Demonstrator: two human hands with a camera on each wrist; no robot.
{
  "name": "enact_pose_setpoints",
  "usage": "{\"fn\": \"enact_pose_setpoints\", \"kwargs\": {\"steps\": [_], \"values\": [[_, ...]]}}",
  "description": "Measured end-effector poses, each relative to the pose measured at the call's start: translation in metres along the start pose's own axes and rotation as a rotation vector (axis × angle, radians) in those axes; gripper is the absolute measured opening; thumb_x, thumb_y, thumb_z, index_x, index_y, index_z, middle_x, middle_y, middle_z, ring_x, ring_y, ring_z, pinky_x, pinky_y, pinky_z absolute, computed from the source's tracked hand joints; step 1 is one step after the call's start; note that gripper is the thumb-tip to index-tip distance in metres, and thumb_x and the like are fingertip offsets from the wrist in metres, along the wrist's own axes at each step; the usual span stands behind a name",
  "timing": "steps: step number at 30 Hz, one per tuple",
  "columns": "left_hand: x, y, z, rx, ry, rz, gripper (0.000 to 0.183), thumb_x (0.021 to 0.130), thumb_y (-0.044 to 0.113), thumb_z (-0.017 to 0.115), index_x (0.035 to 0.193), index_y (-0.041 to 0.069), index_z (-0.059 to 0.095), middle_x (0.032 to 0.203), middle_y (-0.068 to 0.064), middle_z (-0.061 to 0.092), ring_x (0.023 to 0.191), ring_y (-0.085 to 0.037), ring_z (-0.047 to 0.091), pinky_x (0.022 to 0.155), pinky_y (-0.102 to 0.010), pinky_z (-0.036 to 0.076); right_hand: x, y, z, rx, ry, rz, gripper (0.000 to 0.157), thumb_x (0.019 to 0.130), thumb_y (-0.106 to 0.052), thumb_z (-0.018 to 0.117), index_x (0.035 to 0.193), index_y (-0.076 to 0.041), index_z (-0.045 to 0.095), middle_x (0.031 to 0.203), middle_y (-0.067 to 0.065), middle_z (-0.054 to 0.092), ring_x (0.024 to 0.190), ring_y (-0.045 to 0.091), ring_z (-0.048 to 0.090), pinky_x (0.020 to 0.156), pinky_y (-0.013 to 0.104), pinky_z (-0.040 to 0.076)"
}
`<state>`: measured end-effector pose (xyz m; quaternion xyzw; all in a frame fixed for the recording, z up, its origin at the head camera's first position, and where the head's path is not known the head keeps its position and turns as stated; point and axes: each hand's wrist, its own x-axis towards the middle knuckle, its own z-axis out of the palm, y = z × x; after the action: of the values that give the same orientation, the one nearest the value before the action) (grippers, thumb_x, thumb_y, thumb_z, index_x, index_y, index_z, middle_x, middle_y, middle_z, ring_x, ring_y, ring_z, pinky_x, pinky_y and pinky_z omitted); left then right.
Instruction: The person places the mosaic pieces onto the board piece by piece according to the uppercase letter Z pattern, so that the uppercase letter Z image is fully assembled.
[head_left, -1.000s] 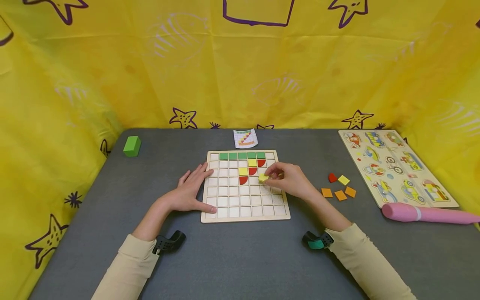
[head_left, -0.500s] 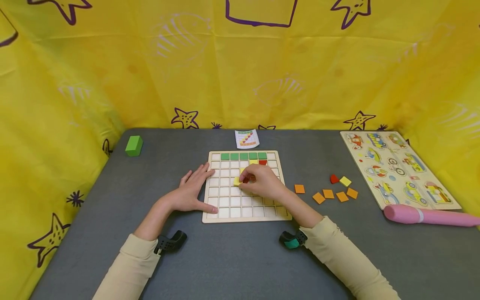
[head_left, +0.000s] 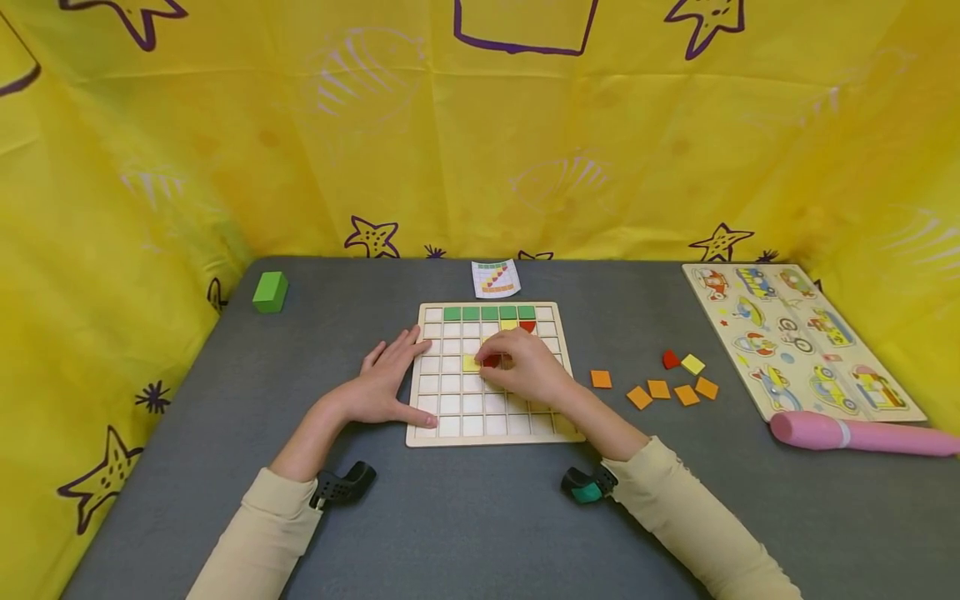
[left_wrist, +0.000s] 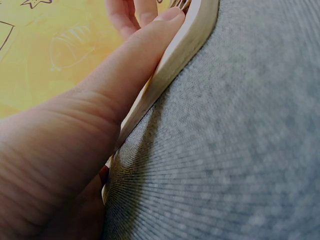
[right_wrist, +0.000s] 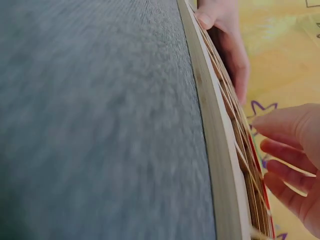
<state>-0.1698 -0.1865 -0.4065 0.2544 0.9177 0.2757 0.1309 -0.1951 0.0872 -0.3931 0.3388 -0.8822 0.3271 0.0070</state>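
Grip can't be called for sure tbh: the right hand is held at the edge of a yellow tile lying in a cell of the grid board, but whether the tile is pinched or merely touched isn't shown. If it's pushed sideways, the red piece right beside it could get nudged, since both are crowded by the same fingertips. The board's left edge is steadied by the spread left hand; if that's lifted, the whole thing could be slid along the table. Further out, the loose orange tiles could be swept by the right forearm, as one is left so near it.
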Motion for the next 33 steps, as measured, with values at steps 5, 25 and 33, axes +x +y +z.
{"fn": "enact_pose_setpoints", "kwargs": {"steps": [5,25,33], "values": [[0.001,0.0,0.001,0.008,-0.009,-0.018,0.117,0.071,0.061,0.079,0.155,0.007,0.018,0.163,-0.014,-0.003,0.148,-0.03,-0.005,0.113,-0.055,-0.004,-0.016,0.008,-0.011,0.036,0.046,0.033,0.009,0.087,-0.014,0.072,0.096,-0.012,0.075,0.097,-0.003,0.069,0.094,0.018,0.059,0.083,0.037,0.047],[0.0,-0.001,0.0,0.023,-0.006,-0.021,0.118,0.07,0.061,0.079,0.155,0.006,0.019,0.163,-0.014,-0.002,0.148,-0.031,-0.005,0.113,-0.056,-0.004,-0.108,0.075,-0.091,-0.201,0.231,0.323,0.028,0.085,0.007,0.051,0.106,0.002,0.069,0.113,0.027,0.061,0.109,0.046,0.052,0.094,0.058,0.037],[0.003,0.0,0.002,0.021,-0.011,-0.022,0.119,0.07,0.062,0.079,0.155,0.006,0.018,0.163,-0.015,-0.002,0.148,-0.031,-0.005,0.112,-0.056,-0.005,-0.123,0.085,-0.109,-0.259,0.133,0.433,0.045,0.07,0.012,0.048,0.114,0.012,0.06,0.116,0.035,0.052,0.106,0.052,0.047,0.091,0.06,0.037]]}}
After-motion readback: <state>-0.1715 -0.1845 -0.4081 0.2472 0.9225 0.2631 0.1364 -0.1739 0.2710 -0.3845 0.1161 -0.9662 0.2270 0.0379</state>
